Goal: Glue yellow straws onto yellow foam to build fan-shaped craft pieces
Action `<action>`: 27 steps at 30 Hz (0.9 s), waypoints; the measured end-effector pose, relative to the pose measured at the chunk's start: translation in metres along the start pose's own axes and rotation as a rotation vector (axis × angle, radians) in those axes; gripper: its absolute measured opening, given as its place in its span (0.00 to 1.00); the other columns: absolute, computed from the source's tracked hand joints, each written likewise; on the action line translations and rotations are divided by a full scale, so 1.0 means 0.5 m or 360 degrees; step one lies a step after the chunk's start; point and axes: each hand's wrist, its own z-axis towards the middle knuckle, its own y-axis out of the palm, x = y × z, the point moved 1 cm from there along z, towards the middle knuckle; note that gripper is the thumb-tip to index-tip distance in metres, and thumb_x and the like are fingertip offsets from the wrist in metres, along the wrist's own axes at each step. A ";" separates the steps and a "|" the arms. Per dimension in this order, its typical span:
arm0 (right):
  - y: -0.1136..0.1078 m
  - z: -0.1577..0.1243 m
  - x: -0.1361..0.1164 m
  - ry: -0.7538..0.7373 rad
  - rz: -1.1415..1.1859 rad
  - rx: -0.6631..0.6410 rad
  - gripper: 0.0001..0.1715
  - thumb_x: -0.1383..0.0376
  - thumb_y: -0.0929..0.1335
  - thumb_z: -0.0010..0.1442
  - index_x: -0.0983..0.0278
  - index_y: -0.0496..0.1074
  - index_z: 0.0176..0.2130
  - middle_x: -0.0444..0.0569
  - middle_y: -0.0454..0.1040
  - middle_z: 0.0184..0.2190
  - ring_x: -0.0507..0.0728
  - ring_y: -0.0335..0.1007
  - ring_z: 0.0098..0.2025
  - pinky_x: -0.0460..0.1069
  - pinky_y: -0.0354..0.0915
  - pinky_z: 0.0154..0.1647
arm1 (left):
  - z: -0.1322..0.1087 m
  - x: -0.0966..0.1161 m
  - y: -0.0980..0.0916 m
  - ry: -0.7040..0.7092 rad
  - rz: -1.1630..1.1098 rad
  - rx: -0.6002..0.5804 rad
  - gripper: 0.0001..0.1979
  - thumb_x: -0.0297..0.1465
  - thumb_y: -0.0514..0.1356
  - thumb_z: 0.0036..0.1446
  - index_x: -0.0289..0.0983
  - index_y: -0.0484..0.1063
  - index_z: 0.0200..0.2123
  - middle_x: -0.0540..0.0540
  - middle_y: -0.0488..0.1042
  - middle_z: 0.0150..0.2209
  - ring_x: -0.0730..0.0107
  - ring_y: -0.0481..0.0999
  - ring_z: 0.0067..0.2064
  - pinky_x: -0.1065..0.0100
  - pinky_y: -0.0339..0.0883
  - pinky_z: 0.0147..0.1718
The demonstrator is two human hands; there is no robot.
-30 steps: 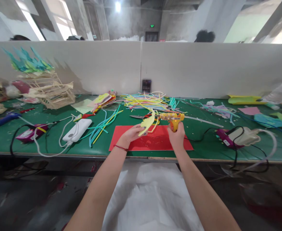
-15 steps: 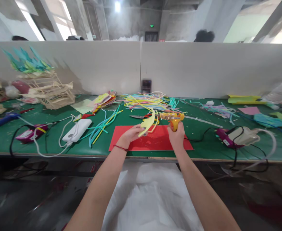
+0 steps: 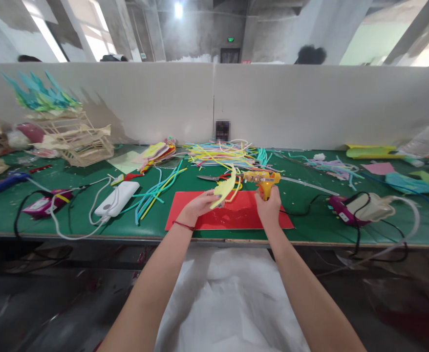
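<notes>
My left hand (image 3: 202,203) pinches a yellow foam cutout (image 3: 225,188) with a jagged edge, tilted above a red board (image 3: 185,211). My right hand (image 3: 269,205) is wrapped round the handle of a yellow-orange hot glue gun (image 3: 264,178). The gun's nozzle points left, close to the cutout; whether it touches cannot be made out. A clear glue stick (image 3: 310,185) runs out of the gun's back. Scissors (image 3: 210,178) with red-orange handles lie behind the cutout, which partly hides them. A thin yellow strip hangs beside the cutout.
Many coloured foam strips (image 3: 218,156) are heaped behind the hands. Teal and yellow strips (image 3: 156,193) lie left, near a white power strip (image 3: 117,199). A stick model (image 3: 86,142) stands at far left. To the right sits a magenta box (image 3: 346,211) with cables.
</notes>
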 end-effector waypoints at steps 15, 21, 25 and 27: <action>0.000 0.001 -0.003 0.0054 0.0007 0.0007 0.09 0.62 0.64 0.50 0.61 0.61 0.34 0.46 0.63 0.29 0.57 0.62 0.33 0.54 0.64 0.38 | -0.006 0.008 0.011 -0.0009 0.0157 -0.0092 0.12 0.28 0.69 0.40 0.30 0.72 0.28 0.46 0.73 0.24 0.74 0.72 0.26 0.73 0.61 0.26; 0.001 0.002 -0.001 0.0017 -0.0003 0.0023 0.09 0.62 0.64 0.51 0.61 0.61 0.34 0.46 0.63 0.29 0.57 0.62 0.33 0.54 0.63 0.38 | -0.009 0.010 0.017 0.0018 0.0235 -0.0131 0.14 0.32 0.70 0.38 0.30 0.72 0.25 0.46 0.72 0.22 0.75 0.70 0.24 0.73 0.60 0.24; 0.001 0.003 0.000 0.0031 -0.0004 0.0020 0.08 0.62 0.63 0.51 0.61 0.61 0.34 0.46 0.63 0.29 0.57 0.62 0.33 0.54 0.63 0.38 | -0.010 0.012 0.019 0.0032 0.0277 -0.0162 0.14 0.34 0.71 0.37 0.30 0.72 0.24 0.46 0.72 0.21 0.75 0.70 0.24 0.73 0.60 0.25; 0.000 0.003 -0.001 0.0038 -0.0007 0.0007 0.09 0.62 0.63 0.51 0.61 0.61 0.34 0.46 0.63 0.29 0.57 0.62 0.33 0.54 0.63 0.38 | -0.010 0.012 0.019 0.0032 0.0287 -0.0163 0.15 0.34 0.71 0.37 0.30 0.72 0.24 0.46 0.72 0.22 0.75 0.69 0.24 0.72 0.59 0.25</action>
